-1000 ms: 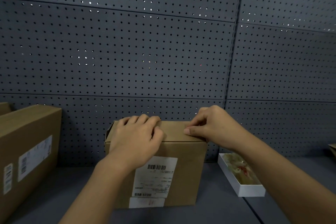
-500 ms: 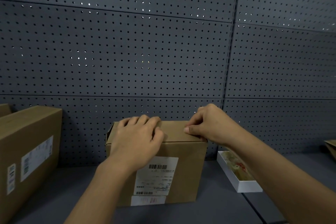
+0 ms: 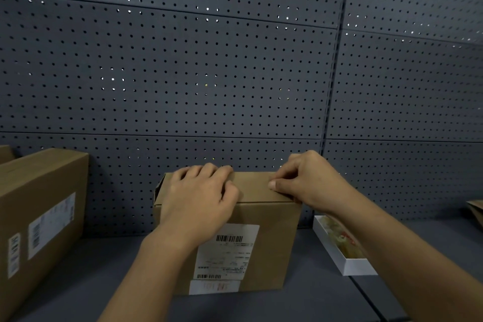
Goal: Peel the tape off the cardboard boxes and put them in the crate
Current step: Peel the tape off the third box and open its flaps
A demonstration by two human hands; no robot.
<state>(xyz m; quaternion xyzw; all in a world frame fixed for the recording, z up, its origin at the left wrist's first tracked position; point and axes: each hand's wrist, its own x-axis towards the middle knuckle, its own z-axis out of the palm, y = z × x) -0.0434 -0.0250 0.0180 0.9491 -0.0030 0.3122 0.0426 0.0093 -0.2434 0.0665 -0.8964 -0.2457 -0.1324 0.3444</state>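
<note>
A brown cardboard box (image 3: 271, 243) with a white shipping label (image 3: 227, 251) stands on the dark shelf in front of me. My left hand (image 3: 201, 196) lies palm down on the box's top left, fingers curled over the far edge. My right hand (image 3: 305, 180) rests at the top right corner, thumb and fingertips pinched together on the top face. Tape on the top is too faint to make out. No crate is in view.
A larger cardboard box (image 3: 39, 217) with labels stands at the left. A white open tray (image 3: 345, 256) with pale contents lies to the right of the middle box. A brown cardboard piece (image 3: 475, 210) pokes in at the right edge. Grey pegboard (image 3: 209, 73) forms the back wall.
Both hands stay on the box top. My right hand has shifted slightly, still pinching at the top right corner. The view has drifted a little.
</note>
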